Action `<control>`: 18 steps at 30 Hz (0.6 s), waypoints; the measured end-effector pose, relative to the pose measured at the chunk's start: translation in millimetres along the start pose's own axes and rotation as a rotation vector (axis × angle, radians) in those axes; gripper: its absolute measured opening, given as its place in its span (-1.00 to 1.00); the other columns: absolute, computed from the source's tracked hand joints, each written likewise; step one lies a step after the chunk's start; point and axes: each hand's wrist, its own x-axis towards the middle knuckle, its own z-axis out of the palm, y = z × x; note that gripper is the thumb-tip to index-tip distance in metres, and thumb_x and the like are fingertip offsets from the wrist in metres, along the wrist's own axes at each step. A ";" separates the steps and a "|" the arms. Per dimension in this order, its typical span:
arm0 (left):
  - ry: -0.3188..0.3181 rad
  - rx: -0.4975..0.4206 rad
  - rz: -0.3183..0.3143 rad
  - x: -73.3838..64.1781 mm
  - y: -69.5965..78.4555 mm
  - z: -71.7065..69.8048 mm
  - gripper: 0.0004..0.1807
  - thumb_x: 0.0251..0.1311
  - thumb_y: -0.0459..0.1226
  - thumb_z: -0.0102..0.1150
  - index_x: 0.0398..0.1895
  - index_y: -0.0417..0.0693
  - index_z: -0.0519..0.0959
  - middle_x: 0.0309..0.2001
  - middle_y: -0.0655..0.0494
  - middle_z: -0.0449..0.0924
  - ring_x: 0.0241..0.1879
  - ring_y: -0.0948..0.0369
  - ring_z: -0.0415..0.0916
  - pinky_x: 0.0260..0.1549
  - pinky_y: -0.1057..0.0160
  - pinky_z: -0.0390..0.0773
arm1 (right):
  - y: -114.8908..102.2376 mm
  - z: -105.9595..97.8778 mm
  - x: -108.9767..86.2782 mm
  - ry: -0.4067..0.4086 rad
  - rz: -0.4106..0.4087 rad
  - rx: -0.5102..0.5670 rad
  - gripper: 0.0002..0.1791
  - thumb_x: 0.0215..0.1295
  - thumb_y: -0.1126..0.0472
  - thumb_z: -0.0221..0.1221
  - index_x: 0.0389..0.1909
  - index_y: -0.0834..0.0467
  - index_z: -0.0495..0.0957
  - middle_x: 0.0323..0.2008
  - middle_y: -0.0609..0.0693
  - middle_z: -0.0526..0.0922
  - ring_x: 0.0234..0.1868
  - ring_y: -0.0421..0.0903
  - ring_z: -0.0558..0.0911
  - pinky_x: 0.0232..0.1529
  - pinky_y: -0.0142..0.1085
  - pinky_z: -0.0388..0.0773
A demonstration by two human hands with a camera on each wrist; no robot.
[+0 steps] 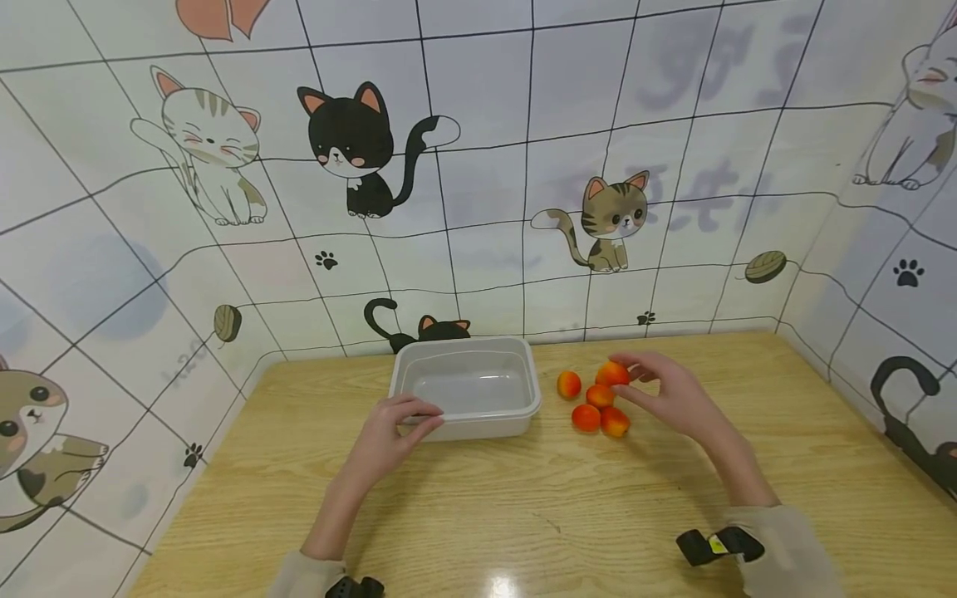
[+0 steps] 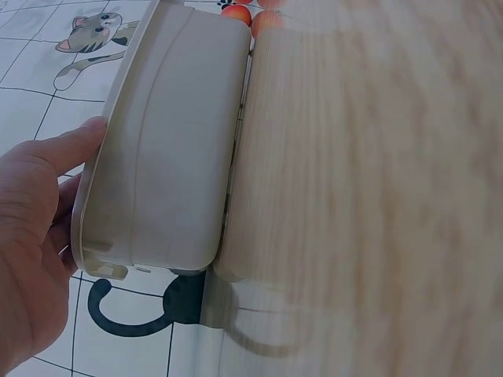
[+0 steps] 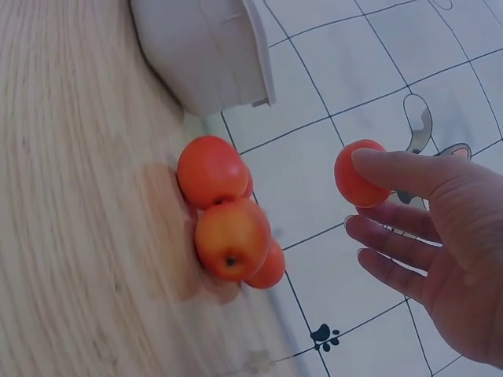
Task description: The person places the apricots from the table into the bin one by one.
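Note:
An off-white rectangular plastic container (image 1: 486,428) stands upright on the table, its open top showing a bare inside in the head view. My left hand (image 1: 389,432) holds the front left part of its rim, and the left wrist view shows the thumb (image 2: 82,143) against that rim. To the right of the container, my right hand (image 1: 669,399) pinches a small red-orange apple (image 3: 360,173) between thumb and fingers, held up off the table. Several similar apples (image 3: 232,239) lie close together on the table just below and left of that hand.
The light wooden table (image 1: 478,507) meets a wall (image 1: 493,216) covered with cat drawings at its back. One apple (image 1: 569,384) lies slightly apart, between the container and the other fruit.

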 end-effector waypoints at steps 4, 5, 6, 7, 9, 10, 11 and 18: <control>0.000 -0.004 0.004 -0.8 -1.3 0.1 -0.93 0.19 -0.30 0.44 -0.27 -0.07 0.77 -0.28 0.26 0.71 -0.24 0.26 0.62 -0.26 0.24 0.63 | -6.5 0.7 2.9 -0.005 0.008 0.026 -0.51 0.25 0.29 0.39 0.20 0.25 0.56 0.07 0.17 0.66 -0.06 0.15 0.67 0.01 0.14 0.57; 0.000 -0.004 0.005 -1.0 -1.5 0.1 -0.93 0.19 -0.30 0.44 -0.27 -0.06 0.77 -0.28 0.26 0.71 -0.24 0.26 0.62 -0.26 0.24 0.63 | -8.0 1.2 3.5 -0.004 0.007 0.029 -0.50 0.25 0.30 0.40 0.20 0.26 0.56 0.08 0.18 0.66 -0.05 0.16 0.67 0.02 0.15 0.57; 0.001 -0.005 0.005 -1.2 -1.7 0.1 -0.93 0.19 -0.30 0.44 -0.27 -0.06 0.77 -0.29 0.26 0.71 -0.24 0.26 0.62 -0.26 0.24 0.63 | -9.3 1.6 4.0 -0.003 0.007 0.033 -0.50 0.25 0.31 0.39 0.21 0.25 0.56 0.08 0.19 0.65 -0.05 0.17 0.67 0.02 0.16 0.56; 0.002 -0.005 0.006 -1.3 -1.9 0.1 -0.93 0.19 -0.30 0.44 -0.28 -0.06 0.77 -0.29 0.27 0.71 -0.24 0.26 0.62 -0.26 0.24 0.63 | -10.4 2.2 4.6 -0.002 0.006 0.033 -0.50 0.25 0.31 0.39 0.21 0.25 0.56 0.08 0.19 0.65 -0.05 0.17 0.67 0.02 0.17 0.56; 0.003 -0.006 0.006 -1.4 -2.1 0.1 -0.93 0.19 -0.30 0.44 -0.28 -0.05 0.77 -0.28 0.27 0.71 -0.24 0.26 0.62 -0.26 0.24 0.63 | -12.5 3.2 5.8 0.003 0.002 0.032 -0.50 0.25 0.31 0.40 0.21 0.24 0.56 0.08 0.18 0.65 -0.05 0.17 0.67 0.02 0.17 0.56; 0.002 -0.008 0.006 -1.4 -2.1 0.0 -0.93 0.18 -0.30 0.44 -0.28 -0.05 0.77 -0.29 0.27 0.71 -0.24 0.26 0.62 -0.26 0.24 0.63 | -13.7 3.7 6.3 0.004 0.002 0.034 -0.51 0.25 0.31 0.39 0.21 0.23 0.56 0.08 0.17 0.65 -0.05 0.17 0.67 0.02 0.17 0.56; 0.002 -0.008 0.004 -1.4 -2.1 0.0 -0.93 0.18 -0.30 0.44 -0.28 -0.05 0.77 -0.28 0.27 0.71 -0.24 0.26 0.62 -0.26 0.25 0.63 | -15.1 3.9 7.0 0.004 0.000 0.038 -0.51 0.25 0.30 0.39 0.21 0.23 0.56 0.08 0.17 0.65 -0.05 0.17 0.67 0.02 0.17 0.55; 0.001 -0.006 -0.002 -0.8 -1.9 -0.4 -0.93 0.18 -0.30 0.44 -0.27 -0.06 0.77 -0.28 0.27 0.71 -0.24 0.27 0.62 -0.26 0.24 0.63 | -26.3 5.8 12.0 0.000 0.004 0.057 -0.49 0.26 0.32 0.38 0.23 0.20 0.55 0.11 0.15 0.64 -0.02 0.16 0.66 0.06 0.16 0.55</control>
